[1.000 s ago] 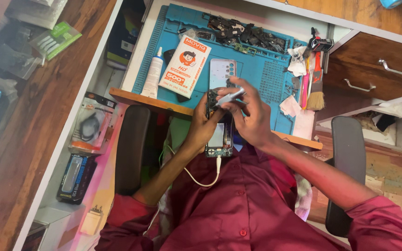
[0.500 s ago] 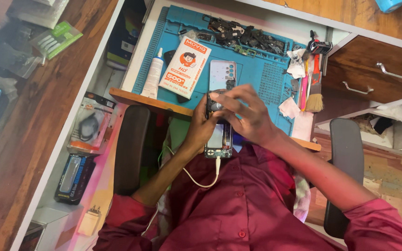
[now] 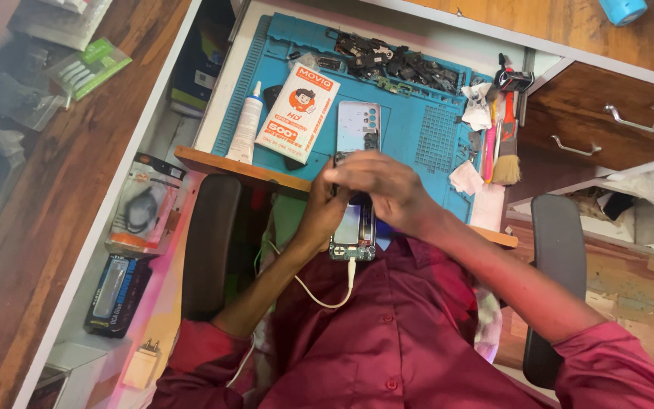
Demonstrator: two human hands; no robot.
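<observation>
Taking the blue work mat (image 3: 418,140) as landmark: its middle, right of the pale phone back cover (image 3: 358,126), is bare and open to a hand. Its far edge is blocked by a heap of dark small parts (image 3: 395,62). Its left part is taken by the white and orange box (image 3: 298,113), with a white glue tube (image 3: 246,127) just beside it. Along its right edge lie a brush (image 3: 506,148), slim tools and crumpled tissue (image 3: 478,106). At its near edge both hands (image 3: 376,189) and the opened phone (image 3: 353,231), with a white cable (image 3: 319,291) hanging toward the body, close the way
</observation>
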